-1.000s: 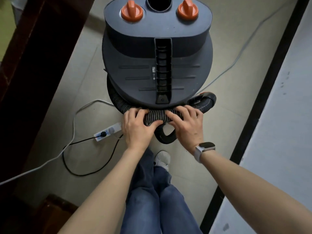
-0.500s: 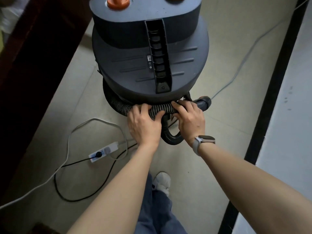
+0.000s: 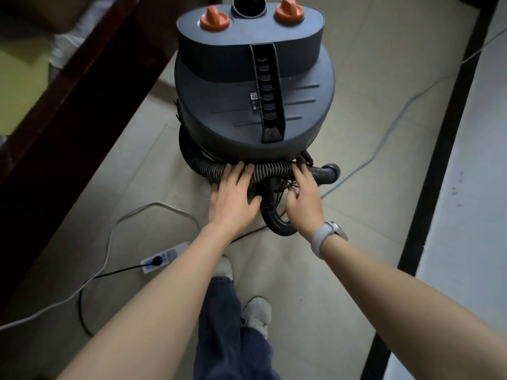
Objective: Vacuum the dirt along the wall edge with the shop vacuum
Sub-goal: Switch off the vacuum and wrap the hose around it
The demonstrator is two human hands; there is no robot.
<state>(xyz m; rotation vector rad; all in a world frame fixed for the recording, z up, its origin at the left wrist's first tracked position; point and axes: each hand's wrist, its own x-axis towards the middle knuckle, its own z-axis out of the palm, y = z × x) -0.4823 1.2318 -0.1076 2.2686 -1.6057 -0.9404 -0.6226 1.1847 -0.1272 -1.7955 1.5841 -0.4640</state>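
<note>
A dark grey shop vacuum with two orange knobs stands on the tiled floor in front of me. Its ribbed hose is wound around the base and ends in a black cuff at the right. My left hand lies over the hose, with its fingers on top and its thumb beneath. My right hand grips the hose nearer the cuff, its fingers hooked over it. A loop of hose hangs down between my hands.
A white wall with a black baseboard runs along the right. Dark wooden furniture lines the left. On the floor lie a power strip, black and white cables and a grey cable. My feet are below.
Both hands stay on the hose, and they are now further apart, with the right hand closer to the cuff. The view has shifted so that the vacuum's orange knobs show again.
</note>
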